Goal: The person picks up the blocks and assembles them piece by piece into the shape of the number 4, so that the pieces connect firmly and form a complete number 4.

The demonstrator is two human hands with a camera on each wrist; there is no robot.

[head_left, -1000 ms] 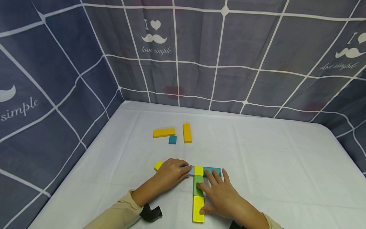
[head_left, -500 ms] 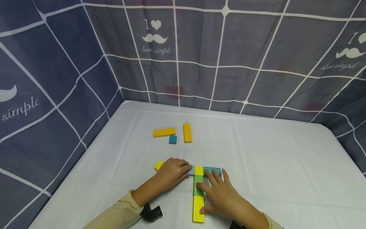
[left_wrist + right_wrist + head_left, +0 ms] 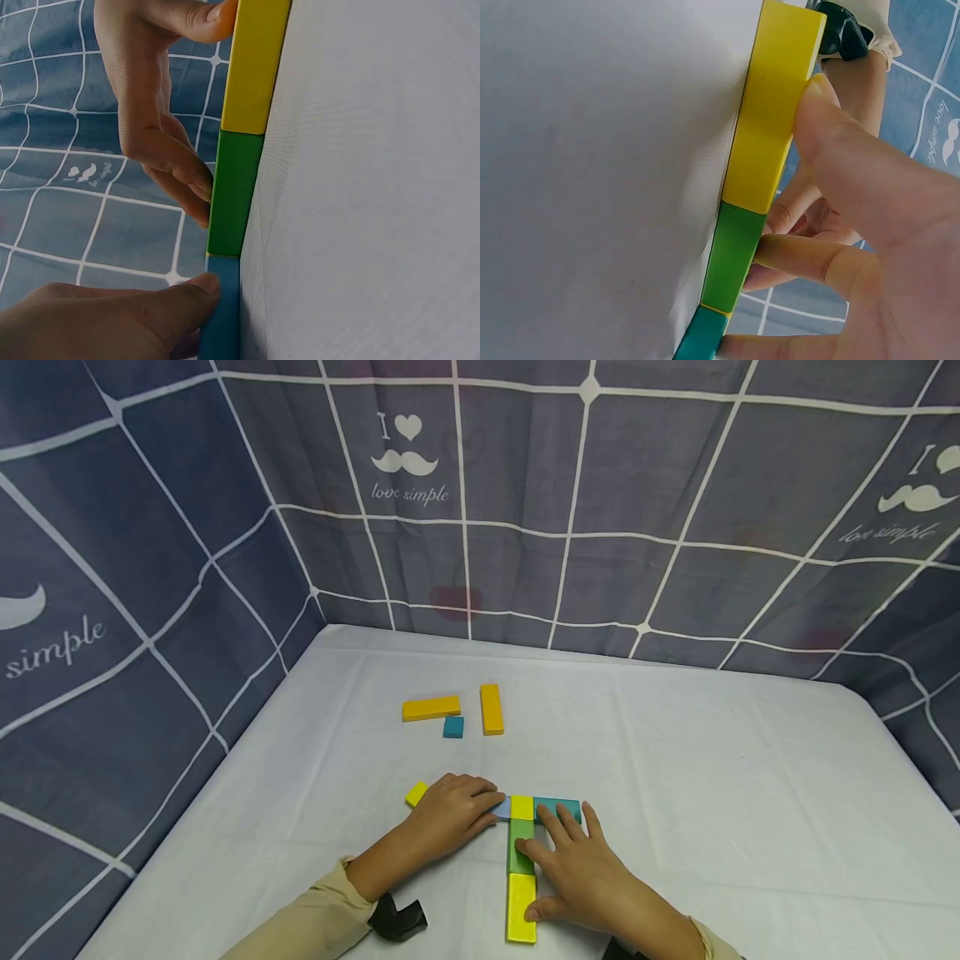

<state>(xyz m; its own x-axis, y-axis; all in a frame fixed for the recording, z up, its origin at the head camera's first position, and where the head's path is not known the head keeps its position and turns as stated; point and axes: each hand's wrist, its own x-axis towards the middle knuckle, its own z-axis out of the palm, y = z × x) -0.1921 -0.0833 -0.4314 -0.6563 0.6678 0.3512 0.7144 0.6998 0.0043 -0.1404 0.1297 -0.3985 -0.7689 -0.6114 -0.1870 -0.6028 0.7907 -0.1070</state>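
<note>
Flat blocks form a T on the white table. Its stem is a yellow block (image 3: 517, 922) below a green block (image 3: 517, 862); a small yellow block (image 3: 521, 807) tops it, between a light-blue block (image 3: 502, 811) on the left and a teal block (image 3: 571, 808) on the right. My left hand (image 3: 452, 814) pinches the light-blue block and hides most of it; its thumb shows on that block (image 3: 222, 315) in the left wrist view. With fingers spread, my right hand (image 3: 585, 875) rests on the T: thumb on the yellow block, fingers at the green and teal ones.
Another yellow block (image 3: 416, 793) peeks out left of my left hand. Farther back lie two orange-yellow blocks (image 3: 431, 708) and a small teal square (image 3: 453, 727). A dark checked curtain (image 3: 510, 568) stands along the table's back and left side. A black strap piece (image 3: 397, 920) hangs by my left wrist.
</note>
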